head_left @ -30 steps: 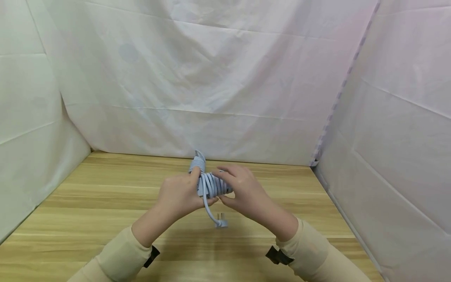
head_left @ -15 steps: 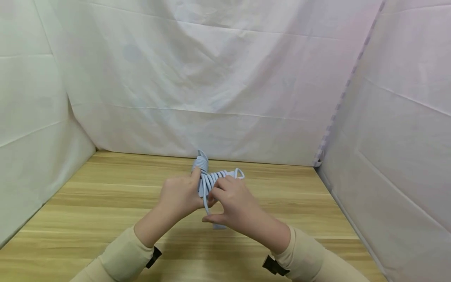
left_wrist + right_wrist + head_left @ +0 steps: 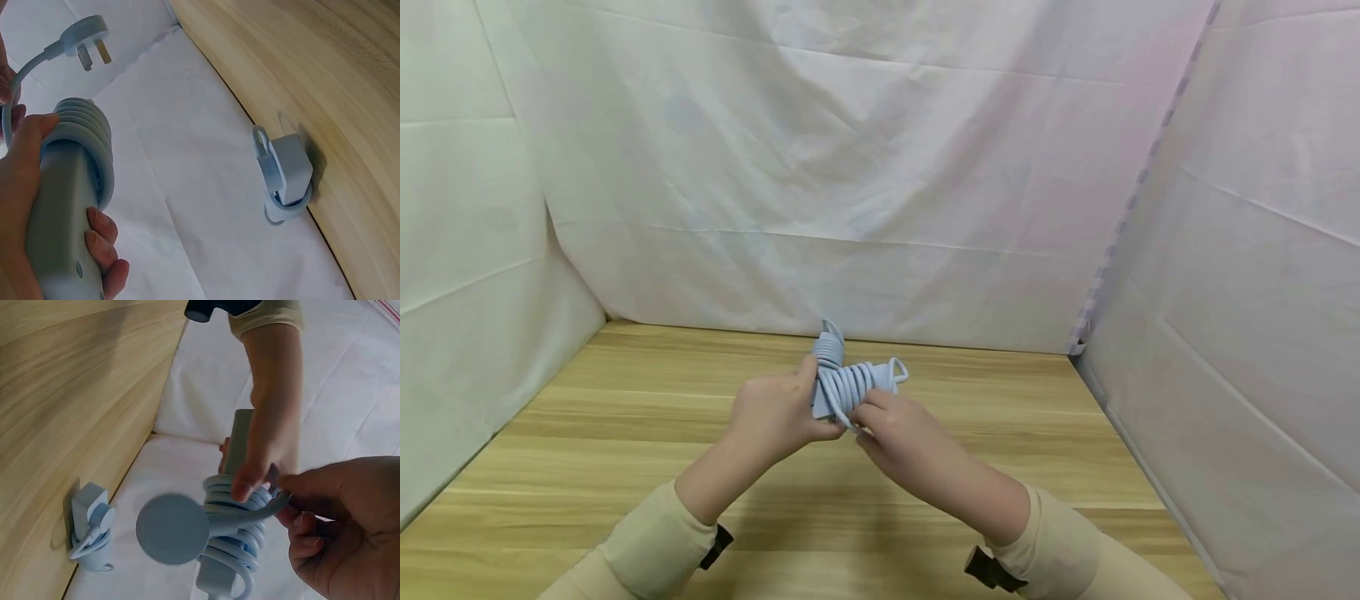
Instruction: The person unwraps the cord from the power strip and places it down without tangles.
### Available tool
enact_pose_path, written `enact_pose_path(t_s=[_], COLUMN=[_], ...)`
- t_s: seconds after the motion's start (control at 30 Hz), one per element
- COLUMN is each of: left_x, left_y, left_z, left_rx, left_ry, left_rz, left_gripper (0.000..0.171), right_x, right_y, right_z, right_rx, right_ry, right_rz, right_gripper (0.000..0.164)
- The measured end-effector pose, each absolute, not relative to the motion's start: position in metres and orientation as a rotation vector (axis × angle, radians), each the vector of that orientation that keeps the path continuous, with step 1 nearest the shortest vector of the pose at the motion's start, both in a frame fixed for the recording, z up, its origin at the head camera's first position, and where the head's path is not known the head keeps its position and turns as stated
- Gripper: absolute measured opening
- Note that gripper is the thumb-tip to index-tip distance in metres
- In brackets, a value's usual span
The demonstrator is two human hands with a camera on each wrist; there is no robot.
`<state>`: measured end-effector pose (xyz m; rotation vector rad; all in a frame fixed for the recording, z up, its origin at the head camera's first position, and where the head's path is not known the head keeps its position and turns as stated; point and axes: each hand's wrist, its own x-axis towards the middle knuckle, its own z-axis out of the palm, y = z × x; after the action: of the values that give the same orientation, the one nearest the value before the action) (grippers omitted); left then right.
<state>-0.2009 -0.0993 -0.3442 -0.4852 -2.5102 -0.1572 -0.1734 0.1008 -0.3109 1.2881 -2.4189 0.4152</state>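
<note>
In the head view, my left hand [image 3: 775,412] grips a pale blue power strip [image 3: 883,379]. Its cord is wound round the body in several coils [image 3: 847,386]. My right hand [image 3: 910,442] pinches the free cord end just by the plug, close to the coils. The plug is out of sight in the head view. In the left wrist view the plug [image 3: 86,31] hangs in the air with its metal pins pointing down. The right wrist view shows the plug's round back [image 3: 172,529] in front of the coils. A small cord loop sticks out at the strip's far end.
Behind the held strip, a similar pale blue block [image 3: 829,350] with cord wound round it stands on the wooden table [image 3: 625,450], near the back edge. White cloth [image 3: 850,167] hangs along the back and both sides.
My right hand has left the strip's far end and moved to the cord by the plug, which it now pinches. The hanging cord end is drawn up towards the coils. My left hand keeps its grip.
</note>
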Motion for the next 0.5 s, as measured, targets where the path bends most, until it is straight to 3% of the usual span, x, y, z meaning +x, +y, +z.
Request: enact_pose_path(t_s=[0.5], left_x=[-0.2016], left_y=[-0.1045], left_z=[-0.3513], left_rx=[-0.562], left_ry=[-2.487], left_rz=[-0.087], left_gripper=[0.071], right_x=[-0.1747], right_y=[0.1077], right_z=[-0.3058], right_rx=[1.164], right_ry=[-2.362], right_rz=[0.41], right_gripper=[0.009])
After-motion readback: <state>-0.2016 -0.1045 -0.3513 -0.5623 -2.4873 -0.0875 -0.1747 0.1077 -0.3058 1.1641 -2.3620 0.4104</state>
